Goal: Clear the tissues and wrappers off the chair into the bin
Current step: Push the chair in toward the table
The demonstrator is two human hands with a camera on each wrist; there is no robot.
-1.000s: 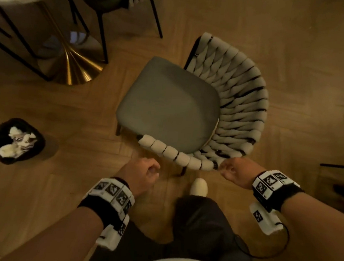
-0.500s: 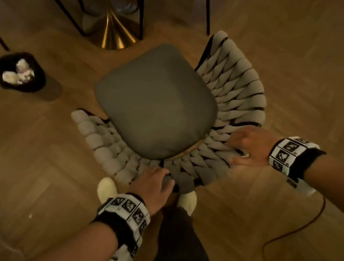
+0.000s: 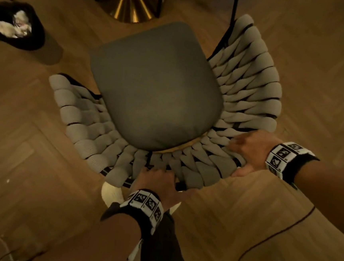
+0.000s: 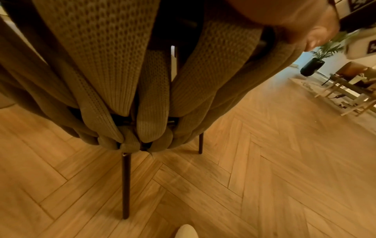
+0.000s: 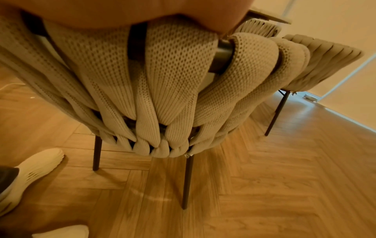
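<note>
Seat of the chair (image 3: 156, 87) shows no tissues or wrappers; the tissues (image 3: 14, 26) lie in the black bin (image 3: 25, 42), on the floor (image 3: 20, 138) at far left, well apart from the chair. So the clearing looks done, and the step in hand is prob. putting the chair back, w/ both hands on its woven backrest (image 3: 252, 81). Next move likely calls for an even two-handed push or lift toward the gold table base (image 3: 130, 6) at the far side, keeping the chair legs (image 4: 125, 185) from scraping the wood.

Left hand (image 3: 156, 181) grips the near rim of the backrest, fingers curled over the woven straps; left wrist view shows only the straps from below and part of the hand. Right hand (image 3: 250, 151) sits on the rim further right, fingers laid over the top, thumb below the edge, so it holds the rim too. Right wrist view shows the palm pressed on the straps and the metal frame bar (image 5: 223, 48) under them.

White shoes (image 5: 30, 175) stand just behind the chair.
</note>
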